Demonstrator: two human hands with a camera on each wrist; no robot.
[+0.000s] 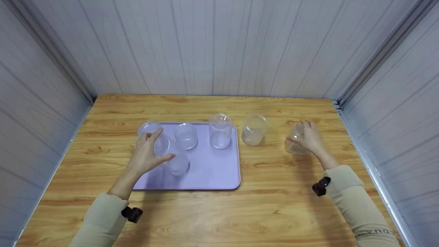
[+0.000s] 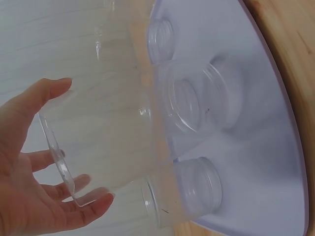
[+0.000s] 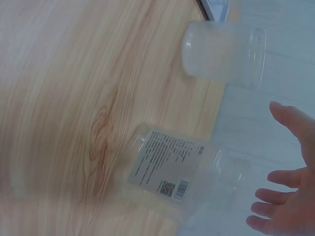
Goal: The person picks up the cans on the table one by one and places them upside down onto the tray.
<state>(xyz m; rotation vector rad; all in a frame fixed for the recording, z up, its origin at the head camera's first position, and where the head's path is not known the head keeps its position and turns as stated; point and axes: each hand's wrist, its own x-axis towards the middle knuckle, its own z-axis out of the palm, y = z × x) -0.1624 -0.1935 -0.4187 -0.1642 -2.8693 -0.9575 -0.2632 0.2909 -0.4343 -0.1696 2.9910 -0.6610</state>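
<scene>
My left hand (image 1: 145, 156) grips a clear plastic jar (image 2: 108, 132) over the left part of the lilac tray (image 1: 209, 171). Its thumb and fingers reach round the jar's near end; whether the far end touches the tray I cannot tell. A small clear jar (image 1: 178, 166) is beside the thumb, and another clear jar (image 2: 202, 189) shows below the held one in the left wrist view. On the right, my right hand (image 1: 310, 137) is spread beside a clear jar with a printed label (image 3: 167, 164) on the wooden table. In the right wrist view its fingers look apart from that jar.
Toward the tray's back edge stand a short clear jar (image 1: 186, 137) and a taller clear jar (image 1: 220, 132). Another clear jar (image 1: 253, 130) stands on the wooden table (image 1: 267, 206) right of the tray. Pale panel walls (image 1: 212, 48) enclose the table.
</scene>
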